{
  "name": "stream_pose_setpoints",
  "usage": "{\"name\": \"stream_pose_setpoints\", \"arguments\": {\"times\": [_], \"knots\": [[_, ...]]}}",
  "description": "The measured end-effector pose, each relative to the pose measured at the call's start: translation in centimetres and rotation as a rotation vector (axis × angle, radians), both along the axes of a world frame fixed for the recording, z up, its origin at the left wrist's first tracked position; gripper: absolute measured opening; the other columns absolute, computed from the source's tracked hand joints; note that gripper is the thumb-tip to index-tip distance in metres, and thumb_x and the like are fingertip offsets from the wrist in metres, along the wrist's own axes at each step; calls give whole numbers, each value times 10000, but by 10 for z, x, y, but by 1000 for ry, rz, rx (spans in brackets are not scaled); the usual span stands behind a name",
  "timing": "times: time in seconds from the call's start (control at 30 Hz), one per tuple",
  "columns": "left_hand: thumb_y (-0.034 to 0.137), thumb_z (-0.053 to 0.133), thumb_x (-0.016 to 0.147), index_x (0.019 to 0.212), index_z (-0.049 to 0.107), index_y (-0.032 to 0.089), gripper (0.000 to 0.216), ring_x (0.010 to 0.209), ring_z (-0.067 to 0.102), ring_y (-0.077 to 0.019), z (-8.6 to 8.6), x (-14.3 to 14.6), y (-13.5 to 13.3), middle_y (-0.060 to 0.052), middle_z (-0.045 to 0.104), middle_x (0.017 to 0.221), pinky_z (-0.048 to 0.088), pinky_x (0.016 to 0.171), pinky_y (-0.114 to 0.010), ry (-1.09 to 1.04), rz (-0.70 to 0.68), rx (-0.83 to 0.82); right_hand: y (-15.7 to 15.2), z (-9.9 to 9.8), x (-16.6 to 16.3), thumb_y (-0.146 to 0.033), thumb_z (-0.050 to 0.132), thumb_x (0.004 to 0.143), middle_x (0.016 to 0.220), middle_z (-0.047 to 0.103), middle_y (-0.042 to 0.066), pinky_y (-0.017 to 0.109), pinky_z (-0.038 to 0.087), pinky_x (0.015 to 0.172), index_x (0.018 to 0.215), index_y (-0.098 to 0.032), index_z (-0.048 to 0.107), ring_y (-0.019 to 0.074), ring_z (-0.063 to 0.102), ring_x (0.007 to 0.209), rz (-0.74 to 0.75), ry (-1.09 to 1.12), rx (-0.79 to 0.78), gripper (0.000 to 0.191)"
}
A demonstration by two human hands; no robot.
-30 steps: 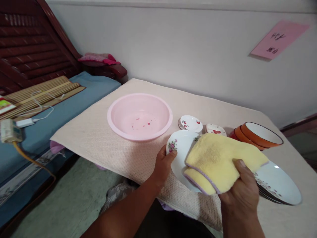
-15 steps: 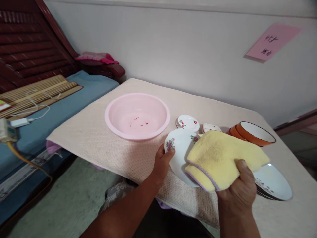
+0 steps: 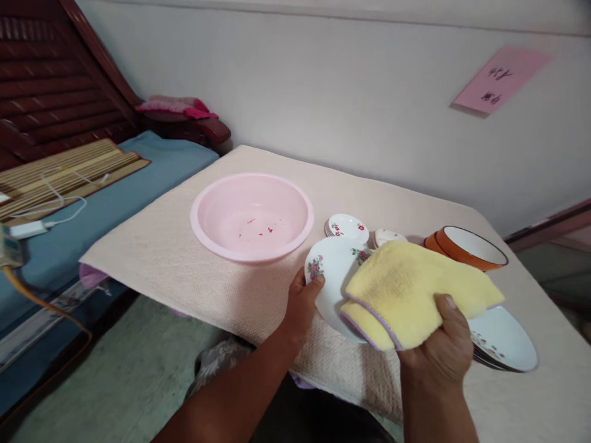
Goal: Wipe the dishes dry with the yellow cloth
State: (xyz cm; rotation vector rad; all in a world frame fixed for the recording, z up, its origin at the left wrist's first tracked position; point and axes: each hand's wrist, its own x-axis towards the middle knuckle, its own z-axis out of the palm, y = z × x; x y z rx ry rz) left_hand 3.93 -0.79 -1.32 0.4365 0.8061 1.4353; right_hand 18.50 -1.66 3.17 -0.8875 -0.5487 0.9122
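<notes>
Left hand (image 3: 300,314) gripping the rim of a floral plate (image 3: 333,277), thumb on the plate's face; right hand (image 3: 436,351) closed around a yellow cloth (image 3: 410,295), which is pressed against that face. Just right of the right hand, a stack of white plates (image 3: 503,339) rests on the mat-covered surface (image 3: 184,289). Beyond the left hand, a pink basin (image 3: 252,177) with red flecks inside; beyond the held plate, stacked saucers (image 3: 346,229) and a small dish (image 3: 389,237); beyond the right hand, orange bowls (image 3: 468,247). Far left of the left hand, a bamboo mat (image 3: 60,175) on a bed (image 3: 175,163); farther ahead, a pink note (image 3: 501,80) on the wall (image 3: 323,74)
</notes>
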Motion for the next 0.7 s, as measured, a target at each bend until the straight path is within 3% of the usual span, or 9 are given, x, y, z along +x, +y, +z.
{"name": "stream_pose_setpoints", "arguments": {"times": [0.7], "knots": [[285,645,755,1123,595,167,390,810,636,-205,-2,-2,0,-67,690,971,466,687,-293,22,1,30,2,5,-3,-228,522,828,1063,668,-7,445,441,999,1083,-219,624,198,566,1130,-45,26,81,274]]}}
